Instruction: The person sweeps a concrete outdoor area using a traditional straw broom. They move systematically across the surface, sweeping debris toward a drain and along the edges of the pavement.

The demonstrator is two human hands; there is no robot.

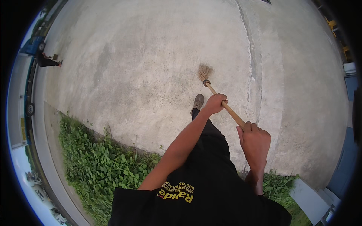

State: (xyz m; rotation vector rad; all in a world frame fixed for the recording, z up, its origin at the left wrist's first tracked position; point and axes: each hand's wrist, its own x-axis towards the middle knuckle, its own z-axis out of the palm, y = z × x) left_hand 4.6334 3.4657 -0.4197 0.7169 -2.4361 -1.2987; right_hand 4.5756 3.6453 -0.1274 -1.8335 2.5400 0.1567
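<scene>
A stick broom (234, 116) with a light wooden handle slants away from me over the concrete ground (158, 56). Its tan bristles (204, 72) fan out at the far end, bound by a dark ring, and appear to meet the concrete. My left hand (215, 104) is wrapped round the middle of the handle. Closer to my body, my right hand (255, 142) grips the upper end, its thumb lying along the wood. Just left of the handle, one of my shoes (198, 101) shows on the concrete.
Green leafy plants (102, 162) border the concrete at the near left, with more grass (277, 186) at the near right. A long crack (252, 52) runs through the slab. Far left, a person (47, 60) in dark clothes is beside a blue truck (32, 47). A pale block (309, 199) stands near right.
</scene>
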